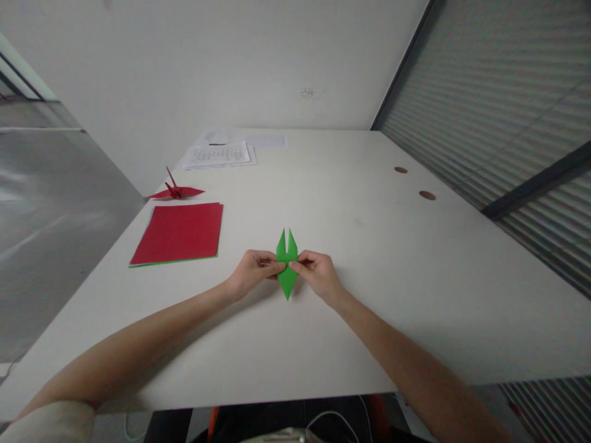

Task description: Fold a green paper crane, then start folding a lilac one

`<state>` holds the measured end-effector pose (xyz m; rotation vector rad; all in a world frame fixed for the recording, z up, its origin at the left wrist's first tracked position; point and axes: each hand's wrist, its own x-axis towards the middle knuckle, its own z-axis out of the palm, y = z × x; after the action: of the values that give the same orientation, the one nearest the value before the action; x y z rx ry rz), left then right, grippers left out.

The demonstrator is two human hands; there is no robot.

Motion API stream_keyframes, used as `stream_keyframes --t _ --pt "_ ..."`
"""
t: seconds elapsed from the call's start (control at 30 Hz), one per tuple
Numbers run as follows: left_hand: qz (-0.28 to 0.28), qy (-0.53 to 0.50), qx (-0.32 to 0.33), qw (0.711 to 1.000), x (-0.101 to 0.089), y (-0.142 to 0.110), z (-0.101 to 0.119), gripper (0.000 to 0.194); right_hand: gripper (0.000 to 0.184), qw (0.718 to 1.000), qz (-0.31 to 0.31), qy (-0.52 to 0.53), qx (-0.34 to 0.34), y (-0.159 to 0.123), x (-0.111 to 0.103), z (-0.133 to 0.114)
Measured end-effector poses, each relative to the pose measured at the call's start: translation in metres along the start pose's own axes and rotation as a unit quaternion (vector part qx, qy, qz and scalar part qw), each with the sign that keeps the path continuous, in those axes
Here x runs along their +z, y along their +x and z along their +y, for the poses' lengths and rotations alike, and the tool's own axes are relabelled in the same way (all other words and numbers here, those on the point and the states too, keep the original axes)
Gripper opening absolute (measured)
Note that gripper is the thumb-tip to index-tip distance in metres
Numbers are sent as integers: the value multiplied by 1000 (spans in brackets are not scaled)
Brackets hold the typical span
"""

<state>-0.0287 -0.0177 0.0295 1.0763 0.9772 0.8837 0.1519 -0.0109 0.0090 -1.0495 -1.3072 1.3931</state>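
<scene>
A green piece of folded origami paper (pixel 287 284) is held between my two hands over the white table. Two narrow points rise at its far end, with a slit between them, and one wider point faces me. My left hand (pixel 255 271) pinches its left edge, the thumb lying on top. From the other side my right hand (pixel 319 274) grips the right edge the same way, its thumb tip close to the left one. The fingers beneath the paper are partly hidden.
A stack of square paper (pixel 178 234), red on top with green below, lies left on the table (pixel 369 332). Behind it stands a red paper crane (pixel 176 192). Printed sheets (pixel 217 155) lie at the back left. Two round brown spots (pixel 427 195) mark the right side, near the blinds.
</scene>
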Motion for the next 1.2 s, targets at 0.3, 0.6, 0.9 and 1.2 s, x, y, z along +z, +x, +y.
stream_keyframes --t 0.3,0.6,0.9,1.2 --pt "30 36 28 998 -1 4 -3 37 38 999 -21 20 39 -1 3 0" --pt "11 37 31 999 2 0 -2 36 46 999 -28 3 46 -1 0 3" --pt "22 4 7 1000 0 0 -3 37 42 998 -17 32 56 -2 4 0" --pt "4 -12 -18 1000 1 -1 -5 37 43 995 -28 37 85 -2 -1 3"
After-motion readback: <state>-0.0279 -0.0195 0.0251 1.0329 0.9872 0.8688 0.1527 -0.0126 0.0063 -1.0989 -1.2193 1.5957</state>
